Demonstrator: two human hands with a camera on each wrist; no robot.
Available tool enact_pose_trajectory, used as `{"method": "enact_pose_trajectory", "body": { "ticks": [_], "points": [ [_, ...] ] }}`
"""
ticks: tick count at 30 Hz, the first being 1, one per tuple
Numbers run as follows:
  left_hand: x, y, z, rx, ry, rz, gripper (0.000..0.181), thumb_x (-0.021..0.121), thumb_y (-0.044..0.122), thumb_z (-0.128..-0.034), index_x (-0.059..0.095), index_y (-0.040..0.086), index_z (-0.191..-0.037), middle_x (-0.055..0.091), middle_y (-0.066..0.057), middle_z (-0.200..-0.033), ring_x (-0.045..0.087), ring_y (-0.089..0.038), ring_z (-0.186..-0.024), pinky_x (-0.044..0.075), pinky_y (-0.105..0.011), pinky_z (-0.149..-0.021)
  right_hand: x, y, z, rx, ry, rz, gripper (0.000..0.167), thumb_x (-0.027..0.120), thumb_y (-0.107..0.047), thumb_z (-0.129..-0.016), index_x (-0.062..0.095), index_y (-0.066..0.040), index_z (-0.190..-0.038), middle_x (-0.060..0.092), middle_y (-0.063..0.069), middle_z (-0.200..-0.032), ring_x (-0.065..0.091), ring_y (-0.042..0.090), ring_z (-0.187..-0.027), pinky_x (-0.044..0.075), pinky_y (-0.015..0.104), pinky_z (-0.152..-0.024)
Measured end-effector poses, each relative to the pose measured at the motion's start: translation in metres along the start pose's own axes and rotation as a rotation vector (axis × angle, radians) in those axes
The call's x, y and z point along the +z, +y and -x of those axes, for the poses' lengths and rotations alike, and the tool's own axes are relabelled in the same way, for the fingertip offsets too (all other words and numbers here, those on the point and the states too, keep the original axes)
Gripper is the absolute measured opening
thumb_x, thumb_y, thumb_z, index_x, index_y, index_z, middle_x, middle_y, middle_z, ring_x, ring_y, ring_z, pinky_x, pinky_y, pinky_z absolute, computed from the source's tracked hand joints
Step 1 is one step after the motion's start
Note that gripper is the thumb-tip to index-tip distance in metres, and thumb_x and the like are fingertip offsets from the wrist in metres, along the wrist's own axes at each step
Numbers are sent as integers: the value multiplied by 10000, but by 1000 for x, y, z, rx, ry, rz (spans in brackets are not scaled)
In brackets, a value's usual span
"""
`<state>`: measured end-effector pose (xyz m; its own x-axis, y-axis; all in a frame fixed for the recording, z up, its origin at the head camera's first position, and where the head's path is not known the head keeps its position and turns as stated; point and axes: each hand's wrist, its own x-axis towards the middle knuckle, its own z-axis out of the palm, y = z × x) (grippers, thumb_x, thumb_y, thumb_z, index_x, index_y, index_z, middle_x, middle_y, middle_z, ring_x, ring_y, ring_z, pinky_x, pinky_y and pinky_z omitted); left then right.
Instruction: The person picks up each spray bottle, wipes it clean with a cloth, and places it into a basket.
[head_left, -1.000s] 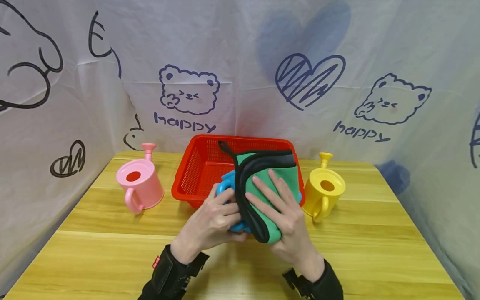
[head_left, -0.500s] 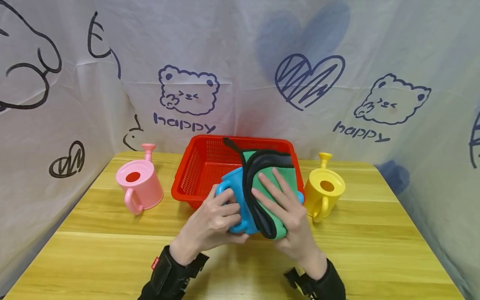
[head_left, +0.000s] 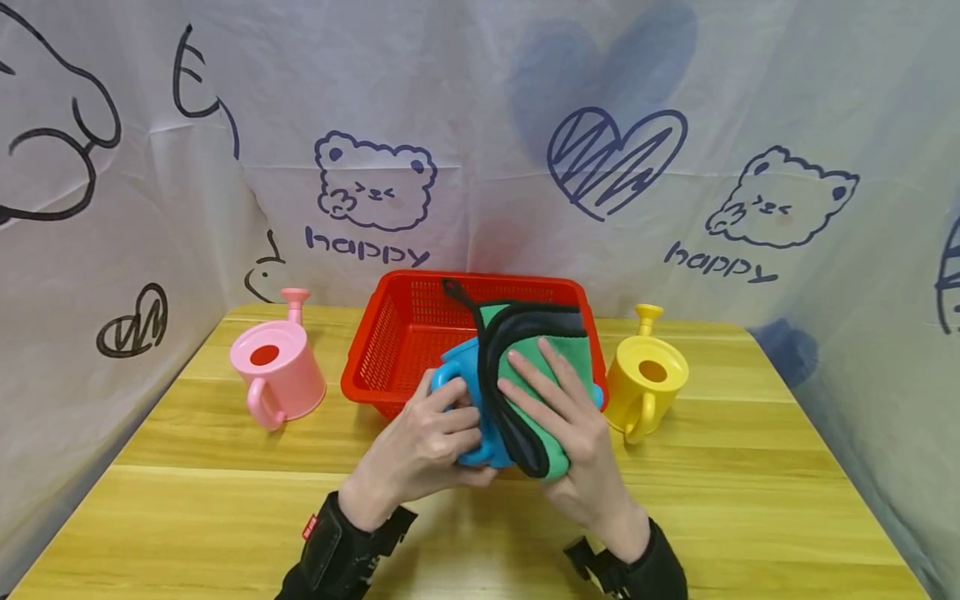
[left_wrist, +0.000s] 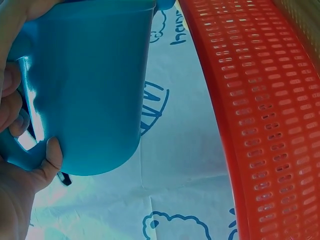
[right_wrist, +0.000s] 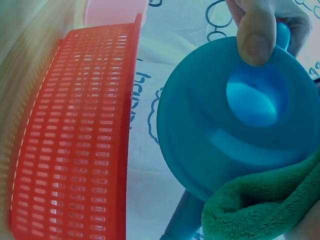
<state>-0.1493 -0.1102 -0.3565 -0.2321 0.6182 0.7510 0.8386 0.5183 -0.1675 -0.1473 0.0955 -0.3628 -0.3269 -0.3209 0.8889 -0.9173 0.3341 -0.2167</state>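
A blue watering can (head_left: 491,433) is tilted on its side above the table, in front of the red basket. My left hand (head_left: 423,437) grips its handle, and the left thumb (right_wrist: 256,42) lies on the can's top by the round opening. My right hand (head_left: 581,442) holds a folded green cloth (head_left: 551,321) with black edging against the can, its fingers spread over the cloth and its thumb hidden. The left wrist view shows the can's smooth blue side (left_wrist: 95,95). In the right wrist view the green fabric (right_wrist: 250,205) touches the can's rim.
Behind the hands stands a red perforated basket (head_left: 360,367). A pink watering can (head_left: 288,375) is on its left, a yellow watering can (head_left: 652,383) on its right. The wooden table (head_left: 225,517) ends at a white sheet (head_left: 480,192) with drawings.
With the cloth, my right hand slid right along the blue watering can, uncovering more of it, then came slightly back left. The left hand and the can have barely moved.
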Motion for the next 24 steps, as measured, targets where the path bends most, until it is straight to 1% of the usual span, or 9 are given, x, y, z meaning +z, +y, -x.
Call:
{"method": "enact_pose_trajectory", "body": {
  "ticks": [4,6,8,12,15,18,20,22,24],
  "points": [
    [0,1,0,3,-25,-17,405,919,338,-659,553,175,-598,510,66,-636,512,-146,-851,467,-339,-744,-3,4,3,122,32,-128,481,474,-341,-1059,576,-9,-1391,505,140,-1528,375,367,-1490,290,371,-1244],
    [-1,2,0,-1,-31,-18,409,919,343,-659,549,179,-601,509,68,-639,518,-146,-856,475,-342,-752,-3,6,3,151,37,-157,536,502,-387,-1042,555,1,-1408,489,144,-1540,367,353,-1497,283,352,-1246],
    [-1,2,-1,-5,-32,-19,405,918,338,-657,550,179,-601,508,67,-637,519,-145,-855,478,-343,-752,-3,7,4,151,32,-152,540,500,-389,-1043,549,0,-1414,484,142,-1545,365,351,-1498,281,348,-1247],
    [-1,2,-1,-12,-22,-13,383,905,321,-660,557,175,-593,510,67,-629,516,-146,-850,478,-342,-752,-2,6,2,91,23,-77,463,425,-318,-1073,574,-27,-1401,496,121,-1539,373,366,-1492,296,372,-1241],
    [-1,1,0,-9,-1,1,352,891,291,-660,567,172,-593,516,70,-624,509,-147,-841,465,-342,-750,-1,4,-1,-2,16,-3,443,432,-319,-1063,616,-54,-1367,533,112,-1509,393,389,-1474,310,409,-1235],
    [-1,0,1,-5,14,24,256,898,277,-660,668,167,-683,616,82,-686,545,-158,-904,483,-363,-799,-1,0,-3,-98,-6,67,475,474,-413,-1041,660,-75,-1317,579,111,-1464,412,404,-1458,299,453,-1236],
    [-1,-1,2,-8,12,41,252,917,296,-663,735,168,-782,698,87,-774,575,-177,-989,498,-388,-845,0,-2,-4,-140,-25,101,484,484,-438,-1030,680,-78,-1288,601,109,-1440,417,405,-1454,283,476,-1238],
    [-1,-1,2,-11,8,53,303,931,315,-660,770,170,-872,744,85,-854,588,-192,-1063,505,-406,-879,0,-3,-4,-153,-41,118,479,485,-439,-1027,690,-81,-1271,612,104,-1429,416,396,-1457,268,487,-1242],
    [-1,-1,2,-15,4,58,326,940,339,-653,774,173,-879,753,85,-874,590,-199,-1091,505,-406,-881,0,-4,-4,-149,-47,123,477,479,-435,-1027,692,-83,-1268,613,101,-1427,416,390,-1459,265,486,-1243]
  ]
}}
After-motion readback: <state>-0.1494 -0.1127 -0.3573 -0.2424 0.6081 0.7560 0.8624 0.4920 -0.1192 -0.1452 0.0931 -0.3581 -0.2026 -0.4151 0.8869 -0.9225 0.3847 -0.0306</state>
